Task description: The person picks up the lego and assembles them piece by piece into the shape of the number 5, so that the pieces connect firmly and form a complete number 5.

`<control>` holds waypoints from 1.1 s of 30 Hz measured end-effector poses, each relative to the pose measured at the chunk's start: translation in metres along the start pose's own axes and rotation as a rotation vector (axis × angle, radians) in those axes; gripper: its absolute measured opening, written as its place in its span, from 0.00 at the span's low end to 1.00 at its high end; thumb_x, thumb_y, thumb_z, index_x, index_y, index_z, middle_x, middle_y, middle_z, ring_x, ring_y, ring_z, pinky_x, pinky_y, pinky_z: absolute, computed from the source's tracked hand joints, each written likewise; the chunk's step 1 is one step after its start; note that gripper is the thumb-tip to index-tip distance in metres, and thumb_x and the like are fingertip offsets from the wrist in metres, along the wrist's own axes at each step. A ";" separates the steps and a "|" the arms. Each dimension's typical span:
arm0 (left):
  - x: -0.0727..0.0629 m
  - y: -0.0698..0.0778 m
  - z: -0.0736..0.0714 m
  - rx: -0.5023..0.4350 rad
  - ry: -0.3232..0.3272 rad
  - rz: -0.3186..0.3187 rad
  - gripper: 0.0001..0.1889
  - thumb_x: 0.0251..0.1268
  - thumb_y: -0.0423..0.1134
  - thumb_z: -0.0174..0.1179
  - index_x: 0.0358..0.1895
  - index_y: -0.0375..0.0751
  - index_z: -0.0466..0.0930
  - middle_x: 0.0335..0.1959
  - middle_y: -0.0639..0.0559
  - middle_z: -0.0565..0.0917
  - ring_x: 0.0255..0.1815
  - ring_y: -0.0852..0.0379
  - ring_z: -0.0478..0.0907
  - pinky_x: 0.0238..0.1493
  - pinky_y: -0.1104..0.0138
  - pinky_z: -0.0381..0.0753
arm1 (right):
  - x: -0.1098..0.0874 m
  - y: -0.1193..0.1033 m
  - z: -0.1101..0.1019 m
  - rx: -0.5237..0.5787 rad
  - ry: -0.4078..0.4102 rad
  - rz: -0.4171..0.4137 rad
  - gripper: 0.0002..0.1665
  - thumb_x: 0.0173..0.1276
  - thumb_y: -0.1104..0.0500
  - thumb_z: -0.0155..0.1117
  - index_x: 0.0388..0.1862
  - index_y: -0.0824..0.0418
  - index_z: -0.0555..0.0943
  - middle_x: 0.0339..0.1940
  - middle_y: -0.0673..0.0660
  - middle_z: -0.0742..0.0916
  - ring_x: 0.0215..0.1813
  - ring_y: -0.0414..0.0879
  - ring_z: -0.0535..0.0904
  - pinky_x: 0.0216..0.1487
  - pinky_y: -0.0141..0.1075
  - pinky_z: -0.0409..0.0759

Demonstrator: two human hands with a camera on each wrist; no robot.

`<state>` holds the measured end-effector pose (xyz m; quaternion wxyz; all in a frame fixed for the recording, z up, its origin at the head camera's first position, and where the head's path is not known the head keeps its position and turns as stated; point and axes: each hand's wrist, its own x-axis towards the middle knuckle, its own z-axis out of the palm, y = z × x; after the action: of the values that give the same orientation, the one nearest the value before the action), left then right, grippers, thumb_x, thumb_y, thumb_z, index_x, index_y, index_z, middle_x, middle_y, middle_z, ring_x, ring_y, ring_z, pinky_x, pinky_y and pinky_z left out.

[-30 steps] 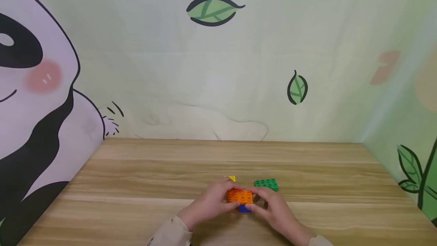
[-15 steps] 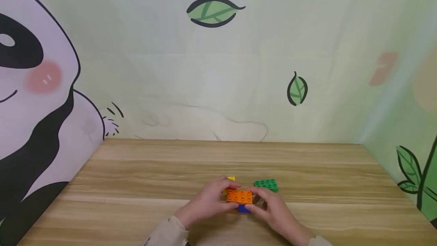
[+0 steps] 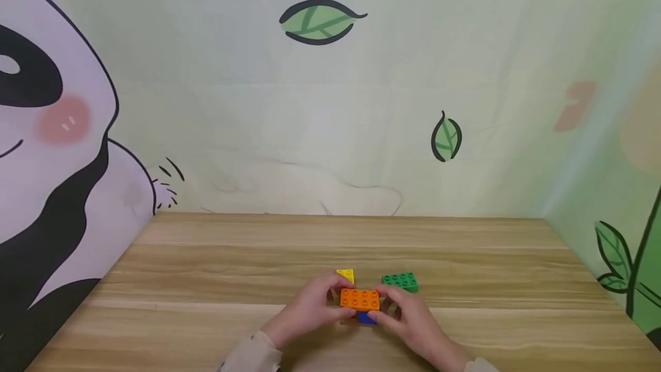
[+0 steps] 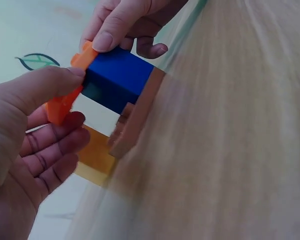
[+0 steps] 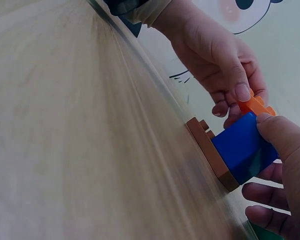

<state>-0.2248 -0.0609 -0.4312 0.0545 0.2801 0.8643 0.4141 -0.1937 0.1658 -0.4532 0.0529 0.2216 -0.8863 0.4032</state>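
Fingers of the left hand and right hand are clamped on an oblong orange plastic brick, studs up, long axis left-to-right, atop a smooth blue block.

- We pinch an orange brick with our left hand.
- Our right hand grips a blue brick on a brown brick.
- Yellow brick toward the desk's wall-side edge.
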 end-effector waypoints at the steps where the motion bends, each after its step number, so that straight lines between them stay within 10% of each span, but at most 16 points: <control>1: -0.001 -0.001 0.001 -0.021 0.008 -0.007 0.19 0.54 0.42 0.71 0.49 0.44 0.80 0.39 0.55 0.83 0.37 0.63 0.73 0.41 0.72 0.73 | 0.000 0.000 0.000 0.003 -0.004 0.006 0.22 0.65 0.47 0.64 0.53 0.57 0.79 0.36 0.49 0.84 0.32 0.31 0.72 0.29 0.26 0.74; 25: -0.003 -0.015 0.005 -0.243 0.010 -0.054 0.15 0.52 0.39 0.72 0.40 0.40 0.77 0.33 0.54 0.81 0.30 0.65 0.72 0.32 0.76 0.73 | 0.012 -0.007 -0.024 -0.058 -0.015 0.077 0.21 0.70 0.47 0.58 0.54 0.60 0.79 0.42 0.50 0.85 0.34 0.33 0.73 0.34 0.26 0.76; 33: -0.004 -0.016 0.004 -0.246 0.006 -0.067 0.14 0.52 0.39 0.72 0.38 0.41 0.77 0.31 0.55 0.79 0.29 0.64 0.71 0.30 0.76 0.71 | 0.036 -0.007 -0.032 -0.160 0.004 -0.046 0.16 0.66 0.56 0.65 0.50 0.62 0.81 0.40 0.55 0.87 0.32 0.32 0.74 0.32 0.26 0.76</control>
<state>-0.2272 -0.0684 -0.4462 0.0998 0.2409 0.8160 0.5160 -0.2261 0.1729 -0.4170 0.0815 0.2361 -0.9103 0.3302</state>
